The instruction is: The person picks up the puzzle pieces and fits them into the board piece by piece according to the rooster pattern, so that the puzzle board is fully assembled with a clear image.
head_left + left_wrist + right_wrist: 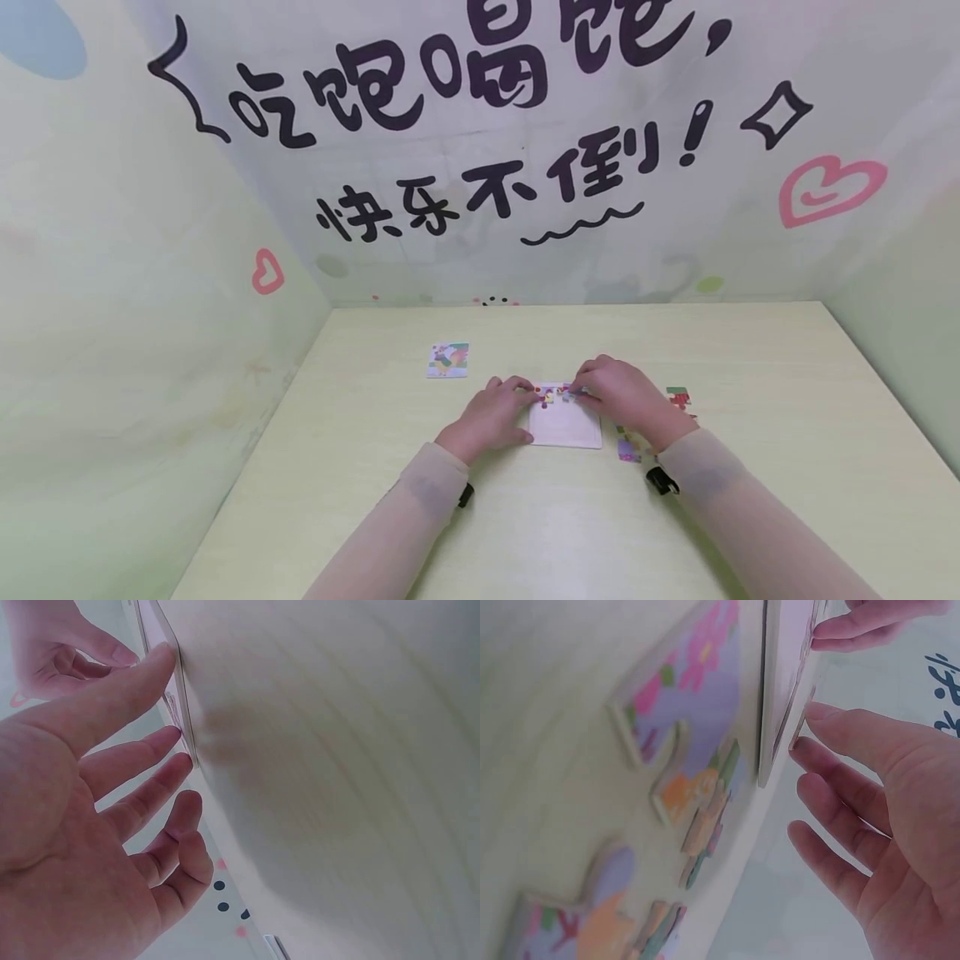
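A white puzzle tray [566,429] lies on the table between the two hands. At its upper left corner sits a colourful jigsaw piece [548,396]. My left hand [489,418] rests along the tray's left side, the thumb at the lower edge and fingertips by that piece; in the left wrist view its fingers are loosely spread. At the tray's upper right, my right hand [624,398] pinches another jigsaw piece [800,729] between thumb and index finger, close over the tray. The fingers partly hide this piece in the head view.
Several loose jigsaw pieces [628,451] lie right of the tray, partly under the right forearm, with a red and green piece [678,397] farther back. A small picture card [448,360] lies at the back left. Printed walls [480,258] border the table.
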A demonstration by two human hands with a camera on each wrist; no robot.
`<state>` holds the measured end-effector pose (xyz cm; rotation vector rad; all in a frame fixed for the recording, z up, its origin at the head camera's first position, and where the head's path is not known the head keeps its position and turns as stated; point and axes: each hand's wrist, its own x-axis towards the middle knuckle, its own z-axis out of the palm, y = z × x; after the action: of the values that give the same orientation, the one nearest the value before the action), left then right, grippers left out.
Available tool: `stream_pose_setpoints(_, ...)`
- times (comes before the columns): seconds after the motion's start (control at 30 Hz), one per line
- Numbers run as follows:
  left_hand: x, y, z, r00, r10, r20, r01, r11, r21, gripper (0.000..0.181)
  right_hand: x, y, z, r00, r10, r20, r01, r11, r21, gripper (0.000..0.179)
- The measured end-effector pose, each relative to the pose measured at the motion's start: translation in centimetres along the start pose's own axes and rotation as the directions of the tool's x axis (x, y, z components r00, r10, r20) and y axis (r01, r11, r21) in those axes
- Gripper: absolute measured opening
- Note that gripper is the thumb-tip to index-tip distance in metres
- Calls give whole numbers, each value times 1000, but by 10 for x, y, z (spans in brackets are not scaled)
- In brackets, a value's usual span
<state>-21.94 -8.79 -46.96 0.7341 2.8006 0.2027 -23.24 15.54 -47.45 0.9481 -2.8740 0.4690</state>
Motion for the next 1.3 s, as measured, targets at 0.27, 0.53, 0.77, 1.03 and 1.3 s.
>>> stream_pose_setpoints(0.27, -1, -2, 0, 1000, 9, -4, -9, 1000, -13, 68, 5, -7, 3, 999, -28, -19, 27, 999, -42, 17)
stream_pose_setpoints(0.53, 1, 1, 2, 1000, 17, -4, -17, 1000, -12, 68, 9, -12, 3, 1000, -15, -4, 14, 996, -84, 16)
stream_pose_setpoints(0.77, -2, 0, 0, 1000, 14, -7, -14, 1000, -3, 68, 12, -14, 7, 999, -44, -10, 42, 992, -115, 15)
stream_pose_setpoints(1.03, -1, -1, 1, 1000, 15, -12, -15, 1000, -18, 68, 13, -14, 6, 999, -32, 11, 33, 992, -121, 15)
stream_pose_setpoints(1.3, -1, -2, 1, 1000, 7, -8, -7, 1000, -17, 67, 13, -14, 10, 1000, -13, 25, 15, 994, -109, 17)
